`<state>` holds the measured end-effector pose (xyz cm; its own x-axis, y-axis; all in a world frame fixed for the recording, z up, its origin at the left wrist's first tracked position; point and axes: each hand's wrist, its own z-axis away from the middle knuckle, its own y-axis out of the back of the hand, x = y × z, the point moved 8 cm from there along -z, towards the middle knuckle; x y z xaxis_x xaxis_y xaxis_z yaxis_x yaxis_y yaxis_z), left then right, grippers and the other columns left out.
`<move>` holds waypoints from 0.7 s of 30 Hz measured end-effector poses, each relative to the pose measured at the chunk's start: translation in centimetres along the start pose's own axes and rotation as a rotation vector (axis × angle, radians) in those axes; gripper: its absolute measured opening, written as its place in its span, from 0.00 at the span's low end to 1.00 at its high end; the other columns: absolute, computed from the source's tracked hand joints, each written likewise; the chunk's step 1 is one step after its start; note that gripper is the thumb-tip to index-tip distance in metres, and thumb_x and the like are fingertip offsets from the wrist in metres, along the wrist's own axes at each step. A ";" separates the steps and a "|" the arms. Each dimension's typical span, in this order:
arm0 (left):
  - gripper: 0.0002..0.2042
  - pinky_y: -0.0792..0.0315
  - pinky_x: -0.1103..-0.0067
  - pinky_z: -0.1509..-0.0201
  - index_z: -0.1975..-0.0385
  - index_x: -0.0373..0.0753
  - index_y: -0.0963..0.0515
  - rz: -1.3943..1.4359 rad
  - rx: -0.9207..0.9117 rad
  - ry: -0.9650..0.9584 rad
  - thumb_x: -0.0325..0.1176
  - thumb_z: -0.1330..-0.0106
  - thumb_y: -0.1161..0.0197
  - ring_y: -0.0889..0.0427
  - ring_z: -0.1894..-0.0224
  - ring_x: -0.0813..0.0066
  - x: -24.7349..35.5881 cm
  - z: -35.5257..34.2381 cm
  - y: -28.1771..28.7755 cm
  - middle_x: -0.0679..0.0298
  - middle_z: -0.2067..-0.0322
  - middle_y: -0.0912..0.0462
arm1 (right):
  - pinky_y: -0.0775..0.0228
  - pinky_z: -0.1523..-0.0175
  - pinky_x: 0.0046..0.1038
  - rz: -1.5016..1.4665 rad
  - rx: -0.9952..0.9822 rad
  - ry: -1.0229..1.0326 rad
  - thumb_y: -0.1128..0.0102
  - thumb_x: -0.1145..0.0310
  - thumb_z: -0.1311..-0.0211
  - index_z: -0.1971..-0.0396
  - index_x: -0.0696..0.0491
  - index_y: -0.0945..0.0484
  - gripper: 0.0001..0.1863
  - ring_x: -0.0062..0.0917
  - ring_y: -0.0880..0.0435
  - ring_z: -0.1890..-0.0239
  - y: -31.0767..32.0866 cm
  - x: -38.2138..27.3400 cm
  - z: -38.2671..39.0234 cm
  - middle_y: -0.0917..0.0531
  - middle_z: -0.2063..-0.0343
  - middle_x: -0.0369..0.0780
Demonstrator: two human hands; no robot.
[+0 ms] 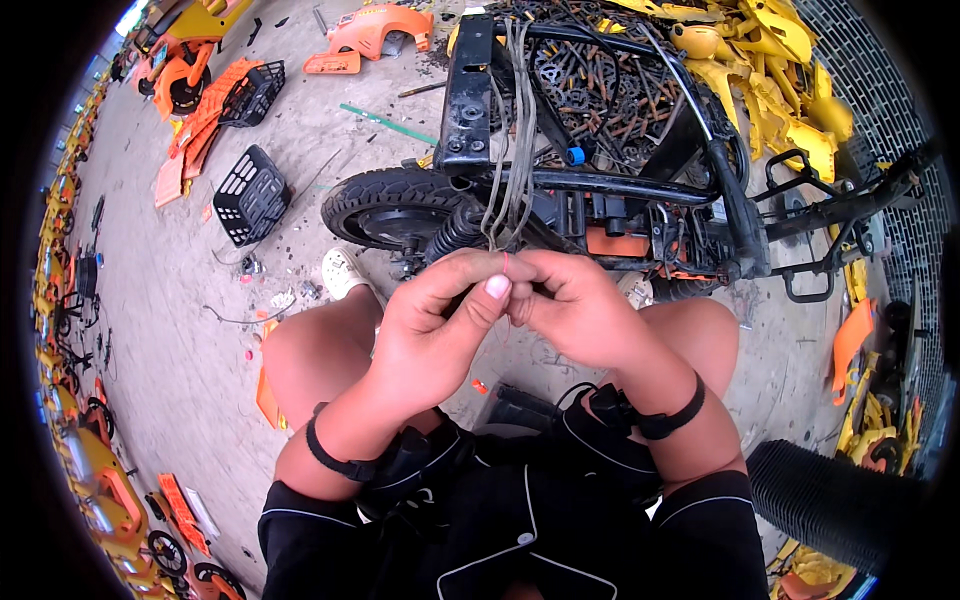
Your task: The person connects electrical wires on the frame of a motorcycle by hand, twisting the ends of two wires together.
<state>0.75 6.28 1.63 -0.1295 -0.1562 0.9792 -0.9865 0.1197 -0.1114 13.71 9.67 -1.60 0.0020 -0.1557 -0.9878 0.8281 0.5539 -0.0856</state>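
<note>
My left hand (pixel 425 325) and my right hand (pixel 585 310) meet at the middle, fingertips together in a pinch. Between them shows a thin red strand (pixel 506 262); whether it is string or wire I cannot tell. Just beyond the fingers hangs a bundle of grey cables (pixel 517 130), draped over a black scooter frame (pixel 620 181). The lower ends of the cables pass behind my fingertips, so I cannot see whether the strand goes around them. My fingers hide most of the strand.
A black-tyred wheel (pixel 390 205) belongs to the frame. Rusty metal parts (pixel 610 85) lie heaped behind it. Black plastic baskets (pixel 252 197) and orange panels (pixel 380 32) lie on the floor. Yellow panels (pixel 765 80) pile up far right; a stack of black baskets (pixel 835 500) stands near right.
</note>
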 end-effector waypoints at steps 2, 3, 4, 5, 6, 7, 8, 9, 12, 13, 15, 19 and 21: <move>0.08 0.23 0.78 0.51 0.51 0.34 0.16 -0.097 0.038 0.009 0.26 0.22 0.41 0.17 0.54 0.76 0.0 0.1 0.4 0.59 0.55 0.14 | 0.23 0.57 0.25 0.179 0.102 0.065 0.33 0.74 0.31 0.52 0.57 0.17 0.10 0.19 0.17 0.62 0.9 -1.1 0.2 0.15 0.63 0.38; 0.08 0.23 0.78 0.53 0.51 0.34 0.16 -0.141 0.041 0.018 0.25 0.22 0.41 0.17 0.56 0.76 0.2 0.1 0.5 0.59 0.56 0.14 | 0.24 0.58 0.24 0.354 0.192 0.136 0.32 0.73 0.31 0.52 0.57 0.17 0.10 0.19 0.17 0.62 1.6 -2.7 0.6 0.15 0.63 0.38; 0.08 0.22 0.78 0.55 0.50 0.34 0.16 -0.183 0.046 0.029 0.25 0.23 0.40 0.16 0.58 0.77 0.3 0.1 0.6 0.60 0.58 0.14 | 0.24 0.59 0.25 0.497 0.264 0.259 0.31 0.73 0.33 0.53 0.55 0.16 0.10 0.21 0.16 0.64 1.9 -4.6 1.2 0.15 0.63 0.38; 0.08 0.22 0.77 0.57 0.51 0.33 0.16 -0.220 0.059 0.007 0.24 0.23 0.40 0.16 0.60 0.76 0.6 0.2 0.6 0.60 0.60 0.14 | 0.24 0.60 0.25 0.531 0.287 0.342 0.30 0.73 0.34 0.54 0.55 0.15 0.11 0.23 0.17 0.65 1.7 -5.8 1.6 0.15 0.62 0.38; 0.08 0.23 0.77 0.59 0.51 0.33 0.16 -0.258 0.071 -0.014 0.24 0.24 0.39 0.16 0.62 0.75 0.8 0.2 0.5 0.59 0.62 0.15 | 0.24 0.60 0.26 0.563 0.310 0.426 0.30 0.74 0.35 0.54 0.55 0.15 0.11 0.25 0.17 0.65 1.4 -6.8 2.1 0.15 0.62 0.39; 0.08 0.23 0.77 0.61 0.51 0.33 0.16 -0.293 0.079 -0.036 0.23 0.25 0.39 0.16 0.65 0.74 1.0 0.2 0.4 0.59 0.64 0.15 | 0.24 0.60 0.27 0.598 0.339 0.508 0.29 0.74 0.36 0.54 0.54 0.14 0.11 0.27 0.17 0.65 1.2 -7.5 2.7 0.15 0.62 0.39; 0.08 0.23 0.76 0.62 0.51 0.33 0.16 -0.328 0.077 -0.064 0.23 0.26 0.38 0.16 0.65 0.72 1.1 0.2 0.3 0.59 0.65 0.15 | 0.23 0.60 0.29 0.783 0.332 0.640 0.27 0.75 0.42 0.55 0.54 0.13 0.14 0.31 0.17 0.65 0.4 -8.2 3.0 0.15 0.61 0.39; 0.08 0.23 0.75 0.62 0.51 0.33 0.17 -0.363 0.075 -0.093 0.23 0.27 0.37 0.17 0.66 0.70 1.2 0.1 0.2 0.58 0.66 0.15 | 0.23 0.60 0.29 0.861 0.342 0.694 0.26 0.75 0.43 0.55 0.54 0.13 0.14 0.31 0.17 0.64 0.0 -8.3 3.2 0.15 0.61 0.39; 0.09 0.24 0.73 0.63 0.52 0.33 0.17 -0.472 0.074 -0.151 0.22 0.29 0.36 0.17 0.68 0.63 1.4 0.1 -0.1 0.56 0.68 0.17 | 0.23 0.60 0.29 1.047 0.377 0.826 0.24 0.76 0.49 0.57 0.56 0.13 0.17 0.31 0.17 0.64 -1.2 -8.6 3.7 0.15 0.61 0.38; 0.09 0.24 0.72 0.63 0.52 0.33 0.17 -0.511 0.076 -0.169 0.22 0.29 0.36 0.18 0.68 0.61 1.5 0.1 -0.1 0.56 0.69 0.17 | 0.22 0.60 0.29 1.064 0.384 0.829 0.25 0.76 0.50 0.57 0.57 0.13 0.17 0.31 0.18 0.64 -1.3 -8.6 3.7 0.15 0.61 0.38; 0.09 0.24 0.71 0.63 0.53 0.33 0.18 -0.578 0.077 -0.177 0.21 0.31 0.36 0.18 0.69 0.58 1.6 0.1 -0.3 0.55 0.69 0.18 | 0.22 0.60 0.30 1.098 0.398 0.835 0.25 0.77 0.50 0.58 0.57 0.13 0.17 0.32 0.18 0.64 -1.6 -8.6 3.8 0.15 0.61 0.38; 0.07 0.26 0.75 0.68 0.55 0.32 0.17 -0.686 0.103 -0.277 0.21 0.30 0.36 0.20 0.74 0.66 2.1 0.2 -0.8 0.57 0.72 0.18 | 0.22 0.61 0.31 1.081 0.377 0.847 0.25 0.77 0.50 0.59 0.58 0.14 0.16 0.33 0.17 0.65 -1.5 -8.2 3.7 0.16 0.62 0.40; 0.07 0.27 0.75 0.70 0.55 0.32 0.17 -0.682 0.100 -0.297 0.20 0.30 0.35 0.21 0.75 0.66 2.2 0.2 -0.9 0.57 0.72 0.19 | 0.22 0.61 0.31 1.052 0.372 0.831 0.26 0.77 0.49 0.60 0.58 0.14 0.14 0.34 0.17 0.65 -1.2 -8.3 3.6 0.15 0.63 0.40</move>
<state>1.37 5.62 3.87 0.5060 -0.4236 0.7513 -0.8603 -0.1856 0.4748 14.71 7.32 7.14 0.4895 0.7924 -0.3640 0.7445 -0.1624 0.6476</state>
